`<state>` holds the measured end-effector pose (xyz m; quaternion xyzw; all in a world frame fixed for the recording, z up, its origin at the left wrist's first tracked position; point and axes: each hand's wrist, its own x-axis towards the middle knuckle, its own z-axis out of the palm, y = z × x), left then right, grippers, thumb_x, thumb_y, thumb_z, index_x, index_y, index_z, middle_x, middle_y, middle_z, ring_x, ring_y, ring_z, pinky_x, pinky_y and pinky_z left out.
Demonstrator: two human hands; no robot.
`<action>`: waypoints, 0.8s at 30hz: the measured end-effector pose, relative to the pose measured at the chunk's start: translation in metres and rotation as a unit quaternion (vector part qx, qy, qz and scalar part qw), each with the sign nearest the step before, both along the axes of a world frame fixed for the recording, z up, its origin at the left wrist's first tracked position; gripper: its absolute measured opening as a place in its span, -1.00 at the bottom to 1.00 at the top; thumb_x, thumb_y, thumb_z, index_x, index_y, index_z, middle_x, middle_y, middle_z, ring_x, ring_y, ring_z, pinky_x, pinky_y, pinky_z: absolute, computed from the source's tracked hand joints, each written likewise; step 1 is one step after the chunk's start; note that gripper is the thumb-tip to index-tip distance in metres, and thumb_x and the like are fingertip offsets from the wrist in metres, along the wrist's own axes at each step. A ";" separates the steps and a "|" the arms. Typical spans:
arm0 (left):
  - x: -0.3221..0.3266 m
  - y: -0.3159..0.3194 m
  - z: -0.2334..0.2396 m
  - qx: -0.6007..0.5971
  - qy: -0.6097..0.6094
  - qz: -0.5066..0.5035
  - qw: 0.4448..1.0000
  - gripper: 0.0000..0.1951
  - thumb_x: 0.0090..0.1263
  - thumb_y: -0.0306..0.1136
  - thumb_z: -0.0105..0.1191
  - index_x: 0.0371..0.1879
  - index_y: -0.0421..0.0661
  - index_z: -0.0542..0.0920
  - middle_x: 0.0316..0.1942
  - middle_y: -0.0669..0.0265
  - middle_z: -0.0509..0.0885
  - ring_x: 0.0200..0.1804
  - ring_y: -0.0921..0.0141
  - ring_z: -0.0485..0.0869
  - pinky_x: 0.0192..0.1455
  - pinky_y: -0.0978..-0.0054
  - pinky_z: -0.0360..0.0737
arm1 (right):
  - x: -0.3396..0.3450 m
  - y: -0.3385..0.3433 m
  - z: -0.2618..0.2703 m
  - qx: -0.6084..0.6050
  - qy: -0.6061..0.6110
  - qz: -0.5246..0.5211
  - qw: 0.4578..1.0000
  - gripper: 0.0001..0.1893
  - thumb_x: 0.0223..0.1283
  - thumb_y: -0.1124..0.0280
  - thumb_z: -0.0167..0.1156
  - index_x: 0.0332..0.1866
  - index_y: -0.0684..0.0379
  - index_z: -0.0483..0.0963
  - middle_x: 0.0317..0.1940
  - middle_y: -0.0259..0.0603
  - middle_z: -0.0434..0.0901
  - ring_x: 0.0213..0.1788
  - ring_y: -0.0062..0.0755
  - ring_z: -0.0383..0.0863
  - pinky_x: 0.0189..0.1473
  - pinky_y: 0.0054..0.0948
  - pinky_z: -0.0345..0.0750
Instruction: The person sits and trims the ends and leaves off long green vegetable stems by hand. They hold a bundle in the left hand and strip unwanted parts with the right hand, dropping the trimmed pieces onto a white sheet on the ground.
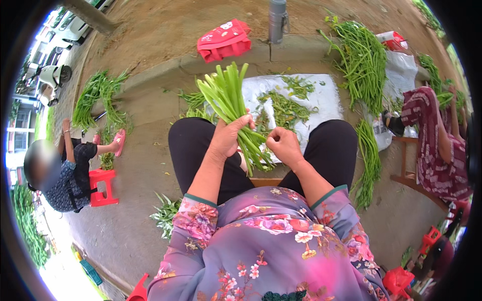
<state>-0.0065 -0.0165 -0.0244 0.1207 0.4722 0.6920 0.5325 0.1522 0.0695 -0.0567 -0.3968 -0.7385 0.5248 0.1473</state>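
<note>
My left hand (230,137) is wrapped around a thick bundle of green vegetable stalks (226,94), held upright and tilted above my lap. The cut, pale ends point away from me; the thinner ends hang down between my knees. Beside those lower ends is my right hand (285,146), its fingers curled in and the thumb against the index finger. Nothing shows plainly in its grasp, though a stalk tip reaches close to the fingertips. Beyond both hands, a white woven sheet (327,94) lies on the ground with loose picked leaves (286,109) on it.
A red bag (224,40) and a grey flask (277,22) rest by the curb (301,47). Stalk heaps (361,64) lie to the right, with more stalks (367,165) by my right knee. Seated people flank me, one on a red stool (102,186). Leafy sprigs (165,214) lie at left.
</note>
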 end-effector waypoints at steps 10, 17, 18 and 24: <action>-0.008 0.002 0.007 0.047 0.013 0.074 0.996 -0.81 0.31 -0.53 0.10 -0.14 -0.16 0.44 -0.37 0.29 0.55 -0.34 0.43 0.57 -0.33 0.52 0.56 | 0.011 0.035 -0.046 -0.140 -0.006 -0.165 0.976 -0.81 -0.08 0.37 0.23 -0.48 0.31 0.58 -0.57 -0.21 0.62 -0.50 -0.54 0.54 -0.35 -0.47 0.49; -0.045 -0.018 0.005 0.122 -0.073 0.104 0.984 -0.79 0.36 -0.46 0.04 -0.07 -0.12 0.41 -0.34 0.35 0.48 -0.24 0.41 0.50 0.05 0.31 0.48 | 0.010 0.028 -0.048 -0.163 0.139 -0.145 0.966 -0.83 0.09 0.53 0.20 -0.19 0.31 0.52 -0.44 -0.42 0.54 -0.44 -0.72 0.44 -0.38 -0.66 0.41; -0.047 -0.019 0.006 0.125 -0.088 0.111 0.982 -0.82 0.37 -0.44 0.03 -0.09 -0.10 0.43 -0.34 0.36 0.47 -0.24 0.41 0.49 0.08 0.31 0.46 | 0.011 0.030 -0.046 -0.155 0.107 -0.118 0.975 -0.75 0.07 0.58 0.16 -0.10 0.29 0.50 -0.40 -0.39 0.54 -0.38 -0.70 0.47 -0.33 -0.66 0.43; -0.057 -0.022 0.007 0.148 -0.105 0.121 0.976 -0.85 0.39 -0.40 0.04 -0.13 -0.09 0.43 -0.34 0.39 0.47 -0.24 0.43 0.48 0.09 0.30 0.45 | 0.012 0.029 -0.039 -0.084 0.116 -0.034 0.989 -0.78 0.12 0.50 0.14 -0.12 0.25 0.59 -0.35 -0.29 0.63 -0.34 -0.63 0.53 -0.21 -0.57 0.50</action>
